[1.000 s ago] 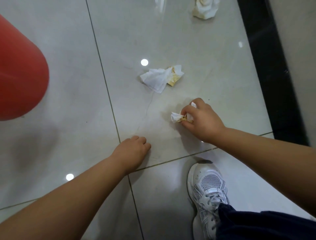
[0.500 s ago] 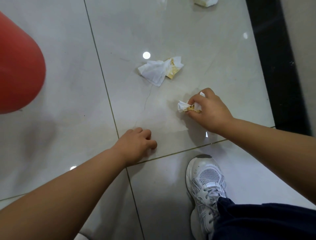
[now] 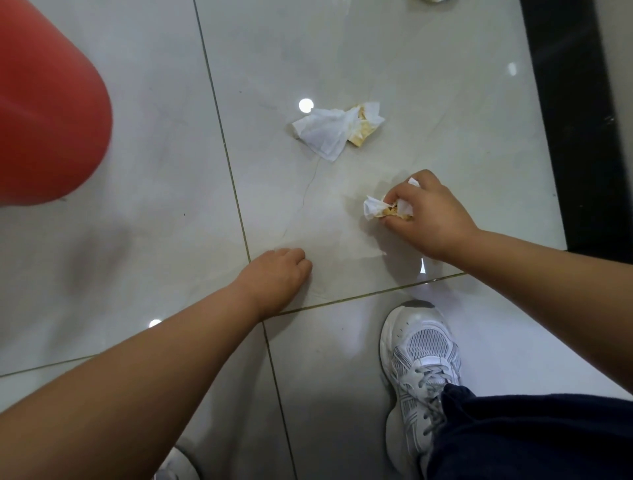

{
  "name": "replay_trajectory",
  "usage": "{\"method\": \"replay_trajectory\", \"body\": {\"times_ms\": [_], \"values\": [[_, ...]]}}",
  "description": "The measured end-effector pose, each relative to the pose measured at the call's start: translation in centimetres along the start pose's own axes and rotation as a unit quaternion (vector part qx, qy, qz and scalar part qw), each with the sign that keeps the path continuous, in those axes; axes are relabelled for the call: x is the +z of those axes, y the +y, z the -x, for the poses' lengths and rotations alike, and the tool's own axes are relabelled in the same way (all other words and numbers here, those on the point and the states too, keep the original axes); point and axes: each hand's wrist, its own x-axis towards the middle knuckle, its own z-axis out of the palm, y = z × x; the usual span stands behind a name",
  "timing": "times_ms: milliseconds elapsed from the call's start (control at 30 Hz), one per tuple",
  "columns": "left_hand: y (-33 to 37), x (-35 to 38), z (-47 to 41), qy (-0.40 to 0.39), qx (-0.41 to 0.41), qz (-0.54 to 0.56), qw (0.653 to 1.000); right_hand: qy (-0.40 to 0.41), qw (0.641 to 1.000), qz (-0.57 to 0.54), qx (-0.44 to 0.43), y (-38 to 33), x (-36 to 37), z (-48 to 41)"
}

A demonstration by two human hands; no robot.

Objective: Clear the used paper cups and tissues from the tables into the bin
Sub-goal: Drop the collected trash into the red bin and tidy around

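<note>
My right hand [image 3: 428, 216] grips a small crumpled tissue [image 3: 375, 206] with yellow-brown stains, just above the pale floor tiles. A larger crumpled white tissue [image 3: 329, 132], also stained yellow at one end, lies on the floor beyond it. My left hand [image 3: 277, 277] hovers low over the floor with its fingers curled under and nothing in it. The rounded side of a red bin [image 3: 44, 113] fills the upper left. A sliver of another white tissue [image 3: 433, 1] shows at the top edge.
My white sneaker [image 3: 419, 363] and dark trouser leg [image 3: 527, 435] stand at the lower right, and the toe of my other shoe [image 3: 176, 466] shows at the bottom. A black strip [image 3: 575, 130] borders the tiles on the right.
My right hand, still holding the small tissue, has shifted a little up and right in view. The view has tilted down, so the far tissue has almost left the top edge.
</note>
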Motion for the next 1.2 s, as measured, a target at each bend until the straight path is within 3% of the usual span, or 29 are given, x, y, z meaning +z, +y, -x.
{"method": "replay_trajectory", "body": {"times_ms": [167,533,800,900,1067,1200], "values": [[-1.8,-1.6,0.2,0.003,-0.144,0.045,0.989,-0.002,1.0,0.003,-0.007,-0.2,0.1,0.1],[-2.8,-3.4,0.5,0.055,-0.146,0.106,0.982,0.001,1.0,0.006,-0.006,-1.1,0.2,-0.6],[-3.1,-8.8,-7.0,0.176,-0.133,0.095,0.971,0.06,0.998,-0.011,0.017,0.5,-2.6,-4.0],[-2.7,-10.3,-10.6,0.15,-0.132,0.045,0.979,0.094,0.994,-0.023,0.043,1.6,-3.8,-5.6],[-2.0,-10.2,-13.9,0.039,-0.166,0.018,0.985,0.12,0.985,-0.089,0.089,2.9,-4.9,-7.2],[-1.2,-10.1,-14.4,0.06,-0.191,0.031,0.979,0.108,0.985,-0.108,0.085,3.2,-6.2,-8.1]]}}
